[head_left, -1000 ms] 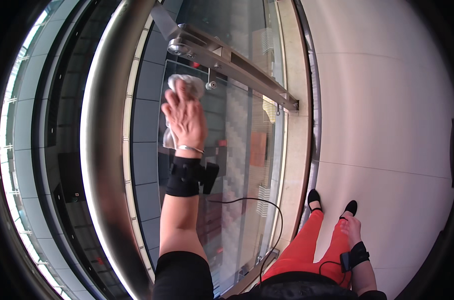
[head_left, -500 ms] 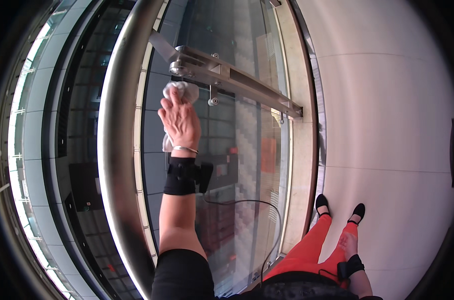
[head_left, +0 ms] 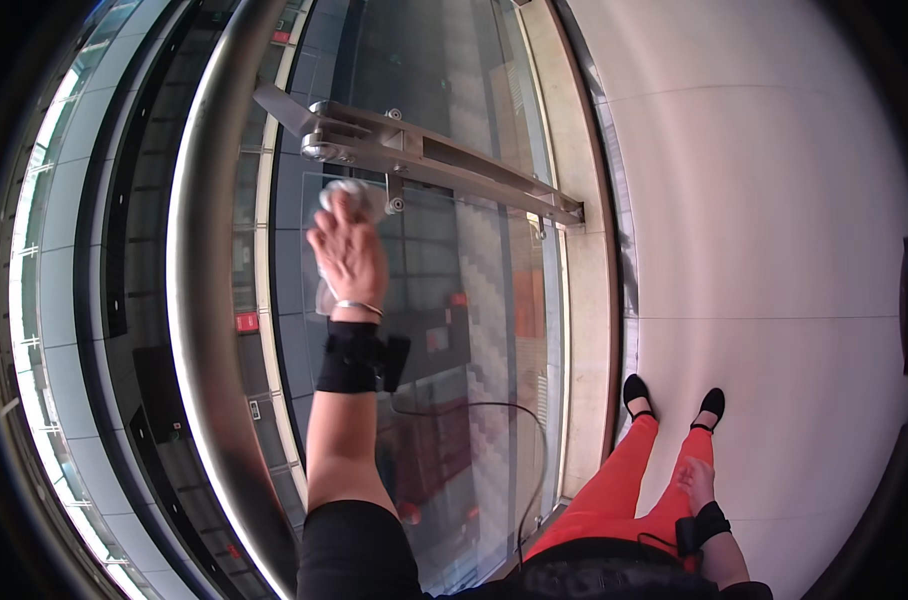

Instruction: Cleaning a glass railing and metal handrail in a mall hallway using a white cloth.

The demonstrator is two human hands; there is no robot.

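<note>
1. Glass makes up the balustrade panel [head_left: 474, 300], which stands between a rounded steel handrail [head_left: 199, 300] on the left and the pale tiled floor [head_left: 774, 250] on the right.
2. The left hand [head_left: 349, 255] is stretched forward and lies flat against the glass, fingers closed over a crumpled white cloth [head_left: 346, 192]. The cloth shows above the fingertips and a little below the palm.
3. The cloth touches the glass just under a steel bracket [head_left: 414, 155], which runs at a slant from the handrail to the floor edge.
4. A thin bracelet [head_left: 359, 307] and a black wrist strap [head_left: 352, 357] sit on the left forearm.
5. The right hand [head_left: 696, 483] hangs low beside the red trousers [head_left: 629, 480], also with a black strap. I cannot tell whether it is open or closed, and nothing is visible in it.
6. Two black shoes [head_left: 636, 392] stand on the floor near the glass.
</note>
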